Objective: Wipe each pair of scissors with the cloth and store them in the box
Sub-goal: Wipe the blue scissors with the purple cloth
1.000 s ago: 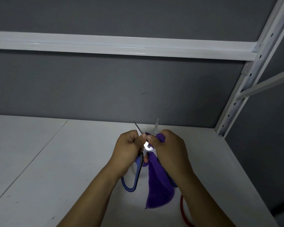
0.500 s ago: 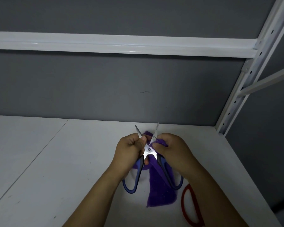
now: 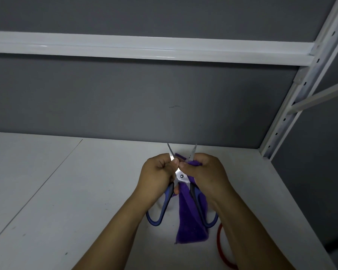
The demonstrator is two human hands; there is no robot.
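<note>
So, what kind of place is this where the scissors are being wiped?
Probably a storage rack or workshop bay: the white shelf board serves as worktop, and a perforated metal upright and a crossbeam stand against a grey wall.

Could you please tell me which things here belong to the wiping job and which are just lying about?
In use: scissors, cloth, left hand gripping one blade, right hand pinching cloth on the other.
Lying about: red loop, partly hidden; shelf.
</note>
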